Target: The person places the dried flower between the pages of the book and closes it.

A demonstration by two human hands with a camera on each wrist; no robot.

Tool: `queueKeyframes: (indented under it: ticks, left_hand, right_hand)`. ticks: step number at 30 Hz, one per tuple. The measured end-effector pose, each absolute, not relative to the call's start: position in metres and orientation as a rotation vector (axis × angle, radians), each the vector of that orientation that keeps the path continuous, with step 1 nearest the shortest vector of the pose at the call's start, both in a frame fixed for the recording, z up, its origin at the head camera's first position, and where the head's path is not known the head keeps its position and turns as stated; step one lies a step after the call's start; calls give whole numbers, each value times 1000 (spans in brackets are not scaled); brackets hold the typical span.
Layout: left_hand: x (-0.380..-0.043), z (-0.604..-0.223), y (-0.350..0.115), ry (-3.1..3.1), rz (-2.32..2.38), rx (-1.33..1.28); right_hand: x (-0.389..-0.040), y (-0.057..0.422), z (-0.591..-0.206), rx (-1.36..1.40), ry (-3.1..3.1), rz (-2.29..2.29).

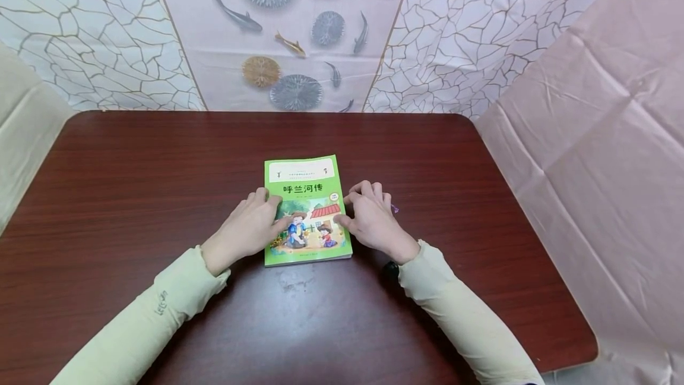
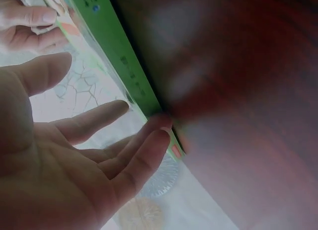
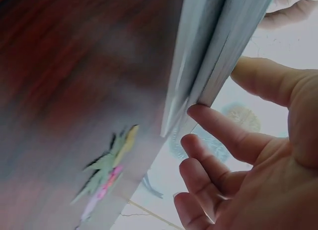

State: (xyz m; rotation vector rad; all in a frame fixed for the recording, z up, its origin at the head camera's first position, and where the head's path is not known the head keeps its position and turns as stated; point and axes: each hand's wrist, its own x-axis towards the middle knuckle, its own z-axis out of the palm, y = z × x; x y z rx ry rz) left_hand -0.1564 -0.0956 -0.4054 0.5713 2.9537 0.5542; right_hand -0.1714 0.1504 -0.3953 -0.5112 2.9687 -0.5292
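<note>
A green book (image 1: 307,174) with an illustrated cover lies face up on the dark wooden table. At its left side is my left hand (image 1: 249,221), thumb reaching over the cover. The left wrist view shows its loosely extended fingertips (image 2: 161,125) at the green spine (image 2: 131,78), the thumb standing off the cover. My right hand (image 1: 376,218) is at the opposite edge. In the right wrist view its thumb is on the top edge and the index fingertip (image 3: 196,111) meets the page block (image 3: 233,46), where a dark gap parts the pages; the other fingers curl loosely.
A small purple item (image 1: 395,208) lies just right of my right hand; the right wrist view shows a colourful piece (image 3: 107,173) with green, yellow and pink parts on the table. Patterned cloth (image 1: 288,46) hangs behind the table, and pale cloth (image 1: 604,135) stands along the right side.
</note>
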Motion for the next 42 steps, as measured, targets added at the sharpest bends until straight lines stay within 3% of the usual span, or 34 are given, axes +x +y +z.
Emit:
queueKeyframes:
  ticks: [12, 21, 33, 42]
  left_hand:
    - [-156, -402, -97, 2923, 654, 497]
    - [-168, -396, -121, 2708, 1083, 310]
    - [-176, -391, -169, 2034, 1865, -75]
    - [-170, -355, -189, 2154, 1838, -84]
  right_hand:
    - [-167, 139, -375, -564, 2939, -778]
    - [-162, 115, -362, -866, 2480, -1295]
    - [-156, 88, -371, -1310, 2394, -1017]
    - [-156, 80, -377, -1492, 2397, -800]
